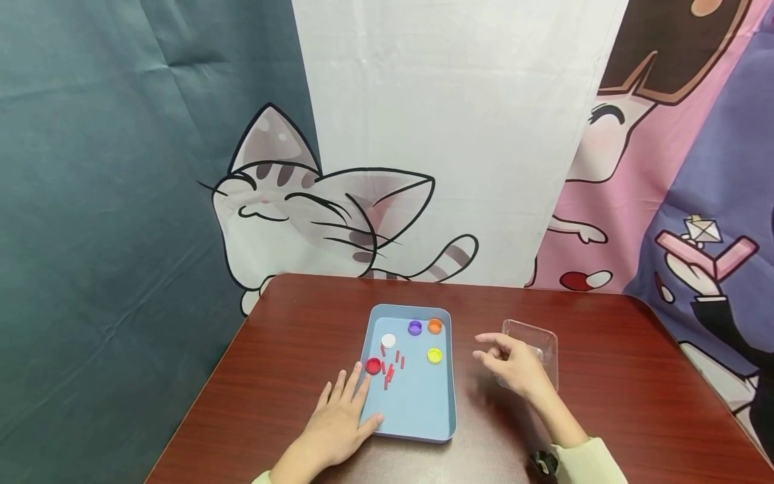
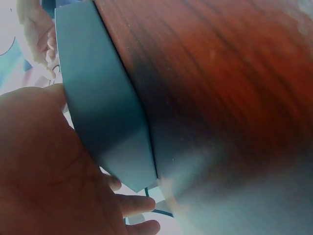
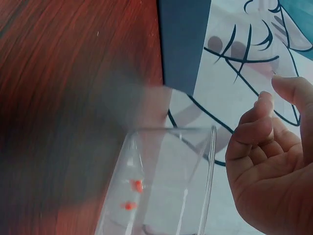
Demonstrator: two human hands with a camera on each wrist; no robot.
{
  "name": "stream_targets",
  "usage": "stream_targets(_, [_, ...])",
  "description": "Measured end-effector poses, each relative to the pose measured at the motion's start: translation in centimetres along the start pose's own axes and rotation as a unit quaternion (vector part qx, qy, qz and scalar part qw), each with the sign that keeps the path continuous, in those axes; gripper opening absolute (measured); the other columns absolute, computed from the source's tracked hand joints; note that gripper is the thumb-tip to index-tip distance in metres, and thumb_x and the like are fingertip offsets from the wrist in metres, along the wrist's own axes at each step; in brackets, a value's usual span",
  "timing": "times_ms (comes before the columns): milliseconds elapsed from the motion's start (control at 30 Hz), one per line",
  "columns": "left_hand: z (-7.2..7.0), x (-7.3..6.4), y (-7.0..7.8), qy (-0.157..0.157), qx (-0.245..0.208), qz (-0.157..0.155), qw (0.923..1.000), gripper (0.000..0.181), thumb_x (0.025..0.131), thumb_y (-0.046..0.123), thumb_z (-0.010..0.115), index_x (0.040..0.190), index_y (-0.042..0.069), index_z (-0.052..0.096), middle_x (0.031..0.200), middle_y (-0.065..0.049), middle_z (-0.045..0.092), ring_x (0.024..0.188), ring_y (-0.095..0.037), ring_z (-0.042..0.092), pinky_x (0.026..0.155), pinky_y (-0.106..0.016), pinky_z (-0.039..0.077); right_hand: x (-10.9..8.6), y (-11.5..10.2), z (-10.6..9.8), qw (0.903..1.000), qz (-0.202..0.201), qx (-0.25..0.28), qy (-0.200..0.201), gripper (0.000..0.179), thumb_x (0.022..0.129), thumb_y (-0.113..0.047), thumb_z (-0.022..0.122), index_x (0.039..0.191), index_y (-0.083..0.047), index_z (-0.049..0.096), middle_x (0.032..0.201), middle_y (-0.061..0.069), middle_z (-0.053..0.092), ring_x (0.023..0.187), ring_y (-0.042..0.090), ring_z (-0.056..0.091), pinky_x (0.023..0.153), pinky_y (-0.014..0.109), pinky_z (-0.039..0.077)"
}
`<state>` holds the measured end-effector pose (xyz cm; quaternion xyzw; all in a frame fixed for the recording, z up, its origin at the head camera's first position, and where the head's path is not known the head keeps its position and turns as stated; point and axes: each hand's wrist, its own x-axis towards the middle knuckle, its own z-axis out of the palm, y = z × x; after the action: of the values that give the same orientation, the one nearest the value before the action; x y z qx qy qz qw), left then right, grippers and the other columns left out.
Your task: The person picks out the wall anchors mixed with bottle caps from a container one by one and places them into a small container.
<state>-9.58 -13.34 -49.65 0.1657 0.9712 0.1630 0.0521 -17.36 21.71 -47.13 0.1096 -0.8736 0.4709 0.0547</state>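
Observation:
A light blue tray lies on the table. My left hand rests at its left rim with the fingers spread and straight. Inside, near those fingertips, sit a red bottle-cap-like ring and several short red sticks. Also in the tray are white, purple, orange and yellow caps. Right of the tray, my right hand hovers by a clear plastic box, index finger extended, other fingers loosely bent, nothing visible in its grasp. Small orange-red spots show in the box in the right wrist view.
The dark red-brown table spreads around the tray and the box. Behind its far edge hangs a printed cloth backdrop with a cartoon cat. A dark wrist strap sits at the right sleeve.

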Motion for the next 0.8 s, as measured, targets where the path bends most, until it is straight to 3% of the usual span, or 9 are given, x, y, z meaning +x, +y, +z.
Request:
stream_targets(200, [0.0, 0.0, 0.0, 0.001, -0.002, 0.001, 1.0000, 0.078, 0.102, 0.059, 0.045, 0.157, 0.005, 0.034, 0.169, -0.014, 0.016, 0.151, -0.047, 0.021, 0.118, -0.066, 0.019, 0.4, -0.3, 1.2, 0.9998, -0.020, 0.007, 0.005, 0.028, 0.087, -0.015, 0.081, 0.112, -0.006, 0.073, 0.069, -0.004, 0.055, 0.060, 0.004, 0.048, 0.053, 0.021, 0.041])
stream_targets(467, [0.2, 0.0, -0.1, 0.007, -0.001, 0.005, 1.0000, 0.079, 0.102, 0.059, 0.044, 0.157, 0.005, 0.034, 0.169, -0.015, 0.016, 0.150, -0.047, 0.021, 0.117, -0.067, 0.020, 0.6, -1.1, 2.7, 0.9997, -0.016, 0.021, -0.002, 0.028, 0.085, -0.012, 0.081, 0.111, -0.005, 0.073, 0.070, -0.003, 0.058, 0.063, 0.006, 0.053, 0.058, 0.022, 0.045])
stream_targets(800, [0.2, 0.0, -0.2, 0.005, -0.002, 0.004, 1.0000, 0.079, 0.102, 0.060, 0.044, 0.158, 0.005, 0.034, 0.169, -0.014, 0.016, 0.151, -0.047, 0.021, 0.117, -0.066, 0.020, 0.9, -2.3, 4.5, 0.9993, -0.024, 0.002, -0.030, 0.030, 0.084, -0.016, 0.082, 0.112, -0.009, 0.074, 0.073, -0.007, 0.061, 0.066, 0.006, 0.055, 0.061, 0.021, 0.046])
